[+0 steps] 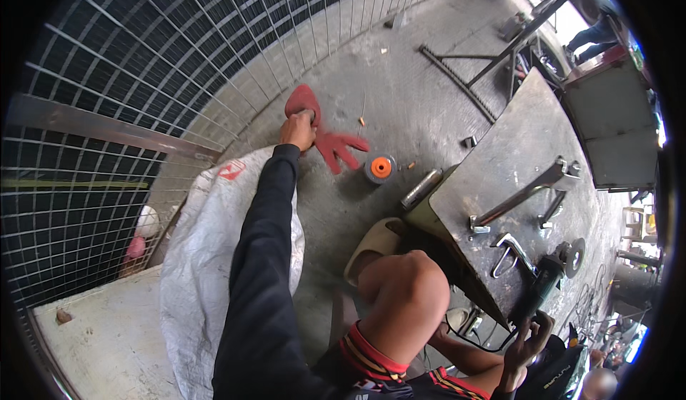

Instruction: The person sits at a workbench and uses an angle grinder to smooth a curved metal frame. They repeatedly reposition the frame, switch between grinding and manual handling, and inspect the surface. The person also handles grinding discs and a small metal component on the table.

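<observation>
My left arm, in a black sleeve, stretches out over the floor. My left hand [297,131] is closed around red work gloves [336,147]. One part with spread fingers hangs on the hand's right, slightly blurred; a rounded red part shows beyond the knuckles. At the lower right my right hand [527,346] has its fingers apart, close by the rear end of a dark angle grinder [534,290]. Whether it touches the grinder is unclear. The grinder lies on a metal table [493,193], its disc toward the far side.
Bent metal brackets [525,198] stand on the table. On the floor are a round orange-centred disc or spool [381,168] and a metal cylinder [422,188]. A white sack [200,257] lies at left below wire mesh [93,92]. Another person [597,32] is at far right.
</observation>
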Tool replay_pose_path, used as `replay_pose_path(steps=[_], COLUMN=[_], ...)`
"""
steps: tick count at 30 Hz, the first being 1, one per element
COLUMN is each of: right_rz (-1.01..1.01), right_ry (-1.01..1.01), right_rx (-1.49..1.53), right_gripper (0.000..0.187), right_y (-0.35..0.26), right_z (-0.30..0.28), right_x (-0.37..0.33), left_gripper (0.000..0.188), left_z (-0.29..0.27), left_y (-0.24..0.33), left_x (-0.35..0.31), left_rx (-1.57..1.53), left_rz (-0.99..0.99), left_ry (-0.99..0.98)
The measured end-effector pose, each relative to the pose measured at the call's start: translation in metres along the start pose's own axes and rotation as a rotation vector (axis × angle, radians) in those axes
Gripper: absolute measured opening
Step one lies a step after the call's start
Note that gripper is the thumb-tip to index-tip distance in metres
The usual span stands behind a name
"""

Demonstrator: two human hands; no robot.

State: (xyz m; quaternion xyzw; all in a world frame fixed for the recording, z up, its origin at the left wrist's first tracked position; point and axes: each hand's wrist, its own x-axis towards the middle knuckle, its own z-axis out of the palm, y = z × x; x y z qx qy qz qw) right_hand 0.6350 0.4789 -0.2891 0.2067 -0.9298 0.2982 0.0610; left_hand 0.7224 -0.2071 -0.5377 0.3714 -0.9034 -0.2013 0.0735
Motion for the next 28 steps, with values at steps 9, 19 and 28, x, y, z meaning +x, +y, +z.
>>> replay_pose_path(steps=[9,19,28], right_rz=[0.003,-0.289,-0.419], right_ry=[-0.054,-0.406,-0.640], right_rx=[0.492,0.388,-0.082], right_gripper=[0.014,0.083,0.086], right_y=[-0.117,-0.374,-0.406], right_z=[0.019,0.098,0.151], right_x=[0.027,0.103,0.119], left_gripper=[0.022,0.022,0.063], left_z=[-0.106,-0.120,-0.084], left_y=[0.030,0.152,0.189], left_x=[-0.073,-0.174,-0.174], left_rx=[-0.100,0.081,-0.057], left_rz=[-0.057,0.464,0.428], left_ry=[0.493,0.881,0.580])
